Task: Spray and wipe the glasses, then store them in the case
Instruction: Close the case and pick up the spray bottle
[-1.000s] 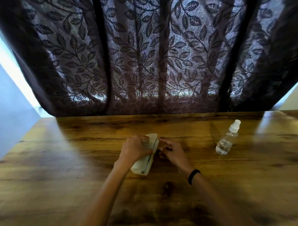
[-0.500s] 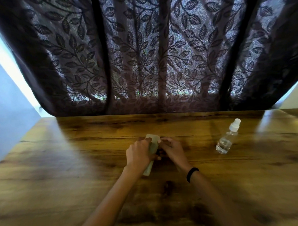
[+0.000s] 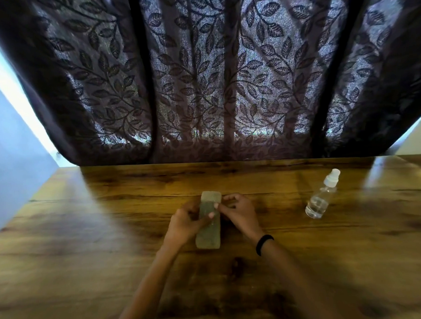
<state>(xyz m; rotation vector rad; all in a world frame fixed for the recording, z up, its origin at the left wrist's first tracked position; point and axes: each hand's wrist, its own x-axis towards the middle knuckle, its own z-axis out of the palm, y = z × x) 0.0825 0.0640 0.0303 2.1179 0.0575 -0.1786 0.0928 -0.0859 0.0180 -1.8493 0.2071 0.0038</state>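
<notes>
Pale blue-grey wall (image 3: pixel 12 171), far left, with a bright strip of daylight along its upper edge. Dark sheer curtain with a leaf-and-vine pattern (image 3: pixel 213 75), hanging in folds across the whole back and ending at the far edge of the table. Brown wood-grain table (image 3: pixel 88 235), glossy, spanning the full width. Left hand (image 3: pixel 184 223), at the table's centre: it grips the case from the left side, thumb laid across the top face, fingers wrapped round the far side and mostly hidden. Pale grey-green oblong glasses case (image 3: pixel 208 235), hard-sided, lid closed, contents hidden; it lies lengthwise away from the person between the two hands at mid-table. Whether it rests fully on the wood or is slightly lifted cannot be told. Right hand (image 3: pixel 241 213), just right of the case: fingers curled, thumb tip on the top face near the far end, fingertips against the right edge, holding it. Black band (image 3: pixel 264 244), round the right wrist. Small clear plastic spray bottle with a white nozzle cap (image 3: pixel 321 196), partly filled with clear liquid, standing on the table well apart to the right of the hands, untouched.
</notes>
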